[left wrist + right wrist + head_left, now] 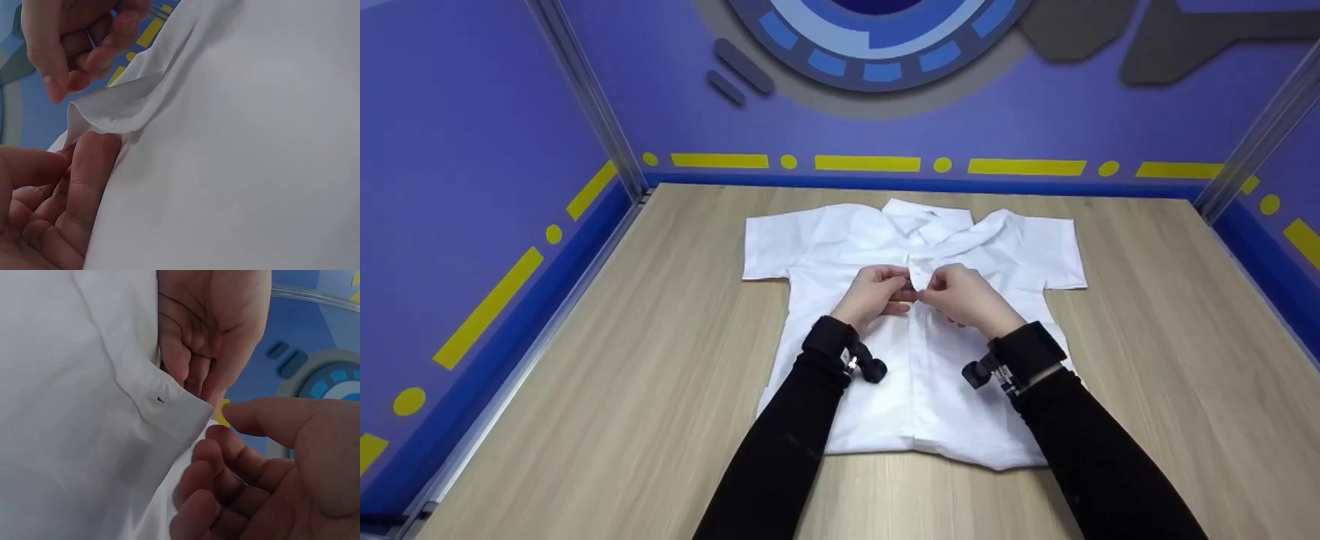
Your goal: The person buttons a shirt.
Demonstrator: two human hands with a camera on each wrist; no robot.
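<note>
A white short-sleeved shirt [870, 405] lies front up on the table, its collar [911, 217] at the far end. My left hand [877, 292] pinches the front edge at chest height; in the left wrist view, its fingers reach under a raised fold of the placket [118, 104]. A small slit like a buttonhole [161, 400] shows in the placket in the right wrist view. Close beside that edge is my right hand [964, 296], fingers loosely curled and thumb slightly apart from the fingertips, with no cloth visible between them. No button can be made out.
The wood-grain table [660, 360] spreads around the shirt. A blue-purple panel [660, 112] with yellow marks stands behind it, and similar panels flank both sides. Metal posts [592, 97] mark the corners. Each wrist wears a black camera strap [831, 337].
</note>
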